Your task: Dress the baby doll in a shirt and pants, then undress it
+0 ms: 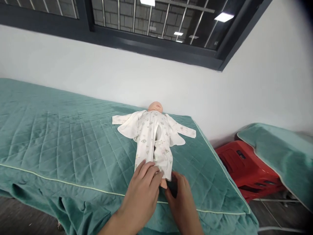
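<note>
A baby doll [156, 106] lies on its back on the green quilted bed cover [61, 137], head toward the wall. It wears a white patterned romper [151, 140] with sleeves spread and the front partly open. My left hand [144, 191] rests with fingers stretched out on the bottom of the romper's left leg. My right hand [181, 199] sits beside it at the other leg end, fingers curled near a small doll foot [163, 183] that pokes out; what it grips is hidden.
The bed runs along a white wall [220, 94] under a dark-framed window [158, 32]. To the right stands a red plastic stool or crate [244, 169] on the floor, and another green-covered surface [281, 156] beyond it. The bed's front edge is near my arms.
</note>
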The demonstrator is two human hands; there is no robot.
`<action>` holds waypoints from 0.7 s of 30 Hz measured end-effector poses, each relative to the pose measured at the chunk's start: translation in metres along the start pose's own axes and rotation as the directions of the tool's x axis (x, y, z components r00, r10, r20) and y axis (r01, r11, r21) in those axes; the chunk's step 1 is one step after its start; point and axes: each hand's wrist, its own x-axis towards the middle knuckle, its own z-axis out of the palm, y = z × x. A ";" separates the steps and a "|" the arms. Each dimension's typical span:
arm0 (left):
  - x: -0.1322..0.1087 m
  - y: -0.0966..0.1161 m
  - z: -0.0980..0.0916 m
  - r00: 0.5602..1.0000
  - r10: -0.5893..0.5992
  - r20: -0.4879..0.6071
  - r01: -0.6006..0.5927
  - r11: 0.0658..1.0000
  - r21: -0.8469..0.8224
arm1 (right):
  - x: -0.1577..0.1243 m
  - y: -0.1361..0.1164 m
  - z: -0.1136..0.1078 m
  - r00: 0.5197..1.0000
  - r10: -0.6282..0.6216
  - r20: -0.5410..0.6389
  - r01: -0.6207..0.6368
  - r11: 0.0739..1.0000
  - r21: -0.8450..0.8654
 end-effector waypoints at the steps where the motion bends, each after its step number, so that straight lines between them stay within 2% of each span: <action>1: 0.005 0.000 0.000 0.999 -0.004 0.040 0.003 1.000 0.012 | 0.004 -0.003 0.001 1.000 0.020 0.011 -0.019 0.999 -0.029; 5: 0.012 -0.002 0.003 0.987 -0.023 0.156 0.015 0.998 0.054 | 0.014 -0.012 0.000 0.996 0.053 0.072 -0.046 0.995 -0.092; 9: 0.010 -0.008 0.009 0.988 -0.023 0.152 0.011 0.997 0.079 | 0.012 -0.013 -0.004 0.992 -0.043 0.121 0.052 0.996 -0.070; 15: 0.013 -0.010 0.011 0.998 -0.020 0.059 0.022 0.999 -0.029 | 0.003 -0.019 -0.023 0.972 -0.225 0.069 0.230 0.970 -0.075; 21: 0.007 0.003 0.001 0.984 -0.045 -0.174 0.006 0.976 -0.218 | 0.001 -0.029 -0.055 0.933 -0.360 -0.027 0.351 0.921 -0.168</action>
